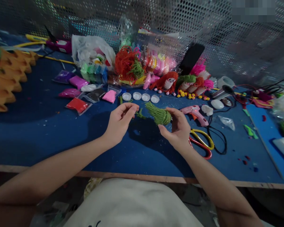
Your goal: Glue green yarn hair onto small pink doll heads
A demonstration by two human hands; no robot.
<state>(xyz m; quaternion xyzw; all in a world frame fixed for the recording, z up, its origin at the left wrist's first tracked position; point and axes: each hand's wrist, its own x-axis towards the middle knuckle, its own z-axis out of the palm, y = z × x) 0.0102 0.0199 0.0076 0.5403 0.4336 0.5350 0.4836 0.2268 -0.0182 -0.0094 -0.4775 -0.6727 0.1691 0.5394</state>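
Observation:
My right hand (176,129) grips a bundle of green yarn (158,114) between thumb and fingers. One end of the bundle is rounded and wound; loose strands point away to the upper left. My left hand (120,121) is pinched closed, with a short strand of green yarn (140,114) at its fingertips. More green yarn scraps (121,100) lie just behind that hand. Beyond both hands stands a row of several small round white caps (146,97). Under my right wrist are scissors (204,142) with red and yellow handles.
A pink glue gun (195,114) lies right of my right hand. Yarn-haired dolls (169,82) sit at the back beside red yarn (126,63). Colourful clay packets (78,105) are at left, an orange egg-crate-like piece (9,75) farther left, a blue board (262,135) at right.

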